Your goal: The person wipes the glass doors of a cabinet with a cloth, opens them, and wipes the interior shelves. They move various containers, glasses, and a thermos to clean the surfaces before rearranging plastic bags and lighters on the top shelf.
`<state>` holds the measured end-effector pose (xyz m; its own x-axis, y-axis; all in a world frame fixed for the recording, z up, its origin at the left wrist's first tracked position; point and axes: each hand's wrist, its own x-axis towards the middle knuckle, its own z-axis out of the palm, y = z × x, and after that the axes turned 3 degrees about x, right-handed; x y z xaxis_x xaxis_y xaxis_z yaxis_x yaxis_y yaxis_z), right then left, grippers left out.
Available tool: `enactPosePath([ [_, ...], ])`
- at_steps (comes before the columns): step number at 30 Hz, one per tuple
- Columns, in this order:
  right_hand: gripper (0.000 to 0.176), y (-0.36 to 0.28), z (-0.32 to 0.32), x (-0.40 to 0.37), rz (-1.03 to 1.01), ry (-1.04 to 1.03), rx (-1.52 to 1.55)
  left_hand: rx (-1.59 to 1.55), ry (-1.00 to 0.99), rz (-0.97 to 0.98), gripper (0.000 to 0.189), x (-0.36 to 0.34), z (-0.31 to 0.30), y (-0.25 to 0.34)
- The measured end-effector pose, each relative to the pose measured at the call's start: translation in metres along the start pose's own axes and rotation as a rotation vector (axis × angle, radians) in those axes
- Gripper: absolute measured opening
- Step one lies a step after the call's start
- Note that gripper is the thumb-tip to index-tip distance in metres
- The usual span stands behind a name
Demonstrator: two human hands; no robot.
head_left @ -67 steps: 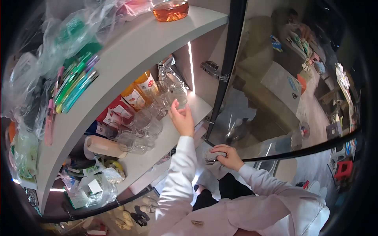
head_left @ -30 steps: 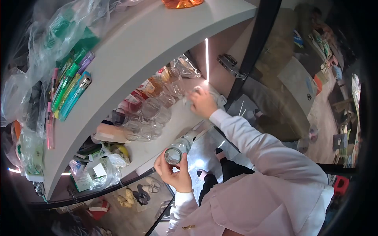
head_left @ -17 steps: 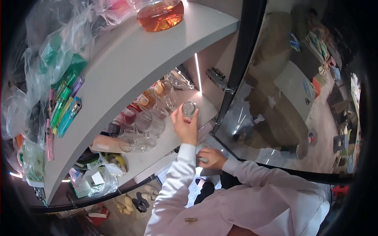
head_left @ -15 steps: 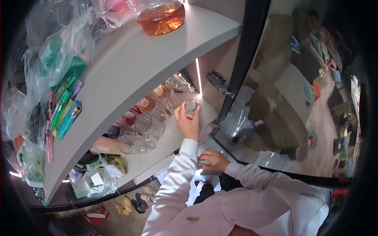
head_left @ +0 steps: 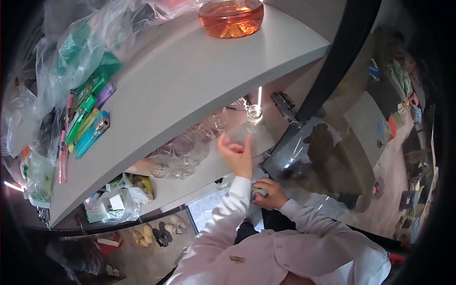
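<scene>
We see our left hand (head_left: 236, 154) over the lower shelf (head_left: 211, 164), near its front edge, its grip spread wide: thumb and forefinger stand well parted, with nothing between them. Just beyond the fingertips, a clear glass jar (head_left: 254, 122) stands upright near the shelf's right end, its open mouth facing up; we cannot tell whether the thumb touches it. Our right hand (head_left: 269, 194) is off that shelf's front edge, its grip curled tight round a small pale object (head_left: 260, 192), mostly covered by the fingers. Glass mugs (head_left: 183, 147) crowd the lower shelf to the left of the jar. On the upper shelf (head_left: 190, 85) above, a bowl of amber liquid (head_left: 232, 21) sits towards the right end, and colourful pens (head_left: 88, 107) lie towards the left.
</scene>
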<state>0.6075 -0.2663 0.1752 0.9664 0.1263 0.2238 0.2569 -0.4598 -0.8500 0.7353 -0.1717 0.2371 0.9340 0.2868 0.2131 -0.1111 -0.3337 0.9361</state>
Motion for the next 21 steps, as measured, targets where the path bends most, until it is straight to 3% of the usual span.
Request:
enactPosePath([
  [2, 0.028, -0.002, 0.003, -0.001, 0.01, 0.006, 0.024, -0.276, 0.284, -0.255, 0.078, -0.008, -0.008, -0.01],
  [3, 0.029, -0.004, 0.002, 0.0, 0.018, -0.023, 0.033, -0.2, 0.311, -0.268, 0.08, -0.003, -0.01, -0.014],
  [7, 0.031, -0.006, 0.008, 0.003, 0.02, -0.068, 0.043, 0.055, 0.43, -0.08, 0.074, 0.023, -0.003, -0.041],
  [9, 0.031, -0.007, 0.011, 0.002, 0.008, -0.088, 0.05, 0.043, 0.34, -0.165, 0.067, 0.031, -0.004, -0.036],
  [13, 0.03, -0.008, 0.011, -0.001, 0.036, -0.136, 0.064, 0.187, 0.381, -0.153, 0.051, 0.044, -0.001, -0.043],
  [15, 0.03, -0.007, 0.009, -0.003, 0.038, -0.137, 0.065, -0.407, 0.29, -0.25, 0.039, 0.051, -0.001, -0.05],
  [19, 0.029, 0.002, 0.006, -0.008, 0.017, -0.08, 0.082, -0.306, 0.22, -0.25, 0.03, 0.057, -0.011, -0.049],
  [21, 0.03, 0.006, 0.004, -0.012, 0.003, -0.052, 0.08, -0.419, 0.039, -0.322, 0.028, 0.058, -0.019, -0.049],
])
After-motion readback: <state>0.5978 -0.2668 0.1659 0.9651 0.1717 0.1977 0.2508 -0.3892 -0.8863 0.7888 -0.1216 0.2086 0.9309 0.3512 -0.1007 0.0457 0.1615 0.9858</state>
